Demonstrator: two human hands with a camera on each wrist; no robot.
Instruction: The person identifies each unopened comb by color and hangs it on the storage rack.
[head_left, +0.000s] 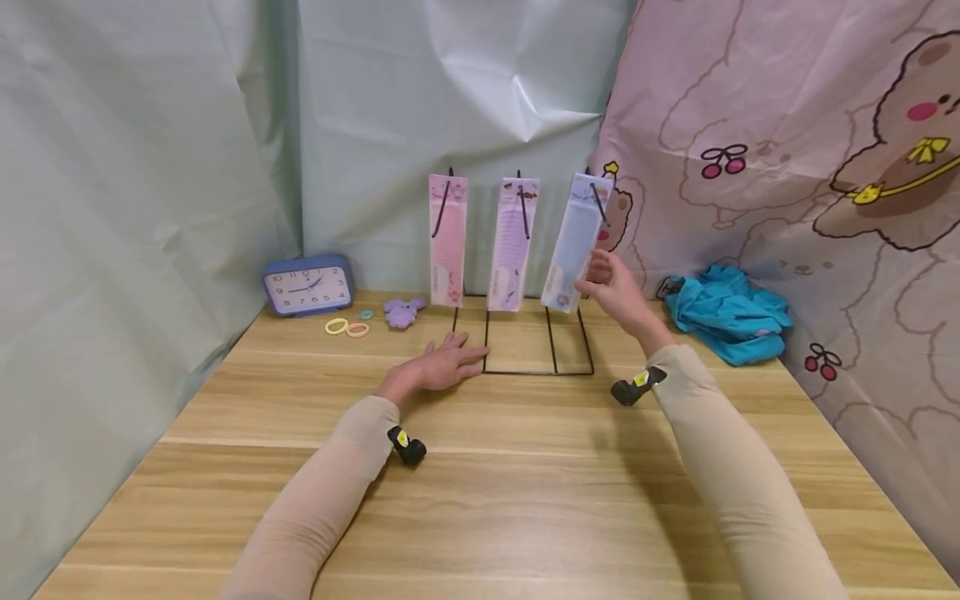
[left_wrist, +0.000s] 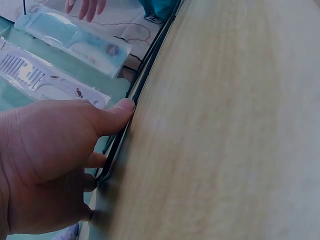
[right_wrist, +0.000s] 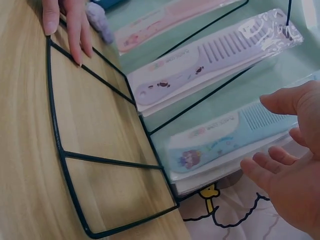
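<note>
Three packaged combs hang from the hooks of a black wire rack [head_left: 555, 358]: a pink comb [head_left: 447, 250], a purple comb [head_left: 514, 250] and a blue comb [head_left: 576, 242]. The blue one hangs tilted, its lower end swung left. My right hand [head_left: 618, 296] is beside its lower right edge, thumb and fingers apart; in the right wrist view [right_wrist: 295, 155] I cannot tell whether they touch the package. My left hand [head_left: 442, 364] rests on the left front of the rack's base, fingers extended, with its thumb [left_wrist: 122, 110] on the wire in the left wrist view.
A blue clock [head_left: 308, 286] stands at the back left of the wooden table [head_left: 480, 517]. Near it lie two hair ties [head_left: 357, 331], a small teal ring [head_left: 366, 315] and a purple plush-like item [head_left: 403, 312]. Crumpled teal cloth [head_left: 727, 317] lies at the back right.
</note>
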